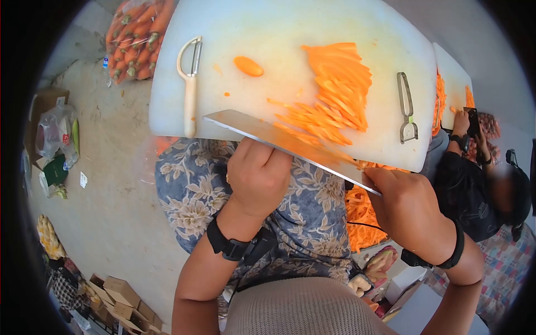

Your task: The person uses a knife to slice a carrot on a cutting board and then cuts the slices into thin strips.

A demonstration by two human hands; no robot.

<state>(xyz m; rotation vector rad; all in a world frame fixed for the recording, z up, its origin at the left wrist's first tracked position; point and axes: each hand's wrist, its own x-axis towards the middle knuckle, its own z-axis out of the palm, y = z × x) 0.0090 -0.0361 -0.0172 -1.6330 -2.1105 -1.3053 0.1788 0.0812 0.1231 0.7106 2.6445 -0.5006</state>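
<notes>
My right hand [405, 204] is wrapped round the handle end of a broad kitchen knife [268, 133], whose blade slants up to the left over the cutting board's near edge. Wet orange smears mark the blade. Against its lower edge rests my left hand [258, 176], fingers curled in and their tips hidden. On the white cutting board [223, 22], overlapping carrot slices [340, 61] fan out at the top, and cut carrot strips [326, 117] lie below them. One oval carrot piece [248, 66] sits apart to the left.
A white-handled peeler [190, 103] lies on the board's left, a metal peeler [409, 133] on its right. Shredded carrot [365, 220] fills a container below the board. Bagged whole carrots [137, 42] stand upper left. Another person [474, 178] works at a board on the right.
</notes>
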